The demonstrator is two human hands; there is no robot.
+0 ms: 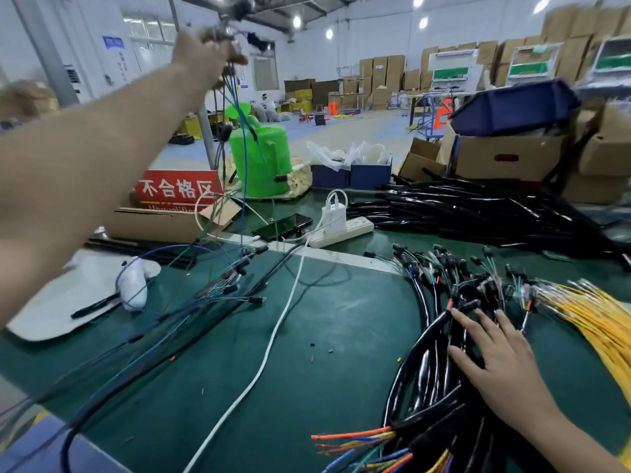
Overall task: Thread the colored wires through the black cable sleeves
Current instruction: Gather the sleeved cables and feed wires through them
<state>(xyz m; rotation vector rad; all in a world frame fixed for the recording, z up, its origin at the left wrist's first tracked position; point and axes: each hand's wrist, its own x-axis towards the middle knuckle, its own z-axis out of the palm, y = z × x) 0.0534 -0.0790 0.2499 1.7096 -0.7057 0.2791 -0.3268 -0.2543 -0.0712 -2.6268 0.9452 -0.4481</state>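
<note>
My left hand point(205, 56) is raised high at the upper left and grips a bunch of thin colored wires point(235, 138), green, blue and dark, that hang down to the green table mat point(324, 336). The lower ends of that bunch trail across the mat beside a long black sleeve point(164, 356). My right hand point(495, 353) lies with fingers spread on a bundle of black cable sleeves point(426, 363) at the lower right. Orange, blue and yellow wire ends point(358, 438) stick out of those sleeves near the front edge.
A pile of empty black sleeves point(478, 209) lies at the back right, yellow wires point(601, 322) at the far right. A white power strip point(341, 230) and its cable point(273, 336) cross the middle. A green watering can point(263, 158), a phone point(283, 227) and cardboard boxes point(505, 155) stand behind.
</note>
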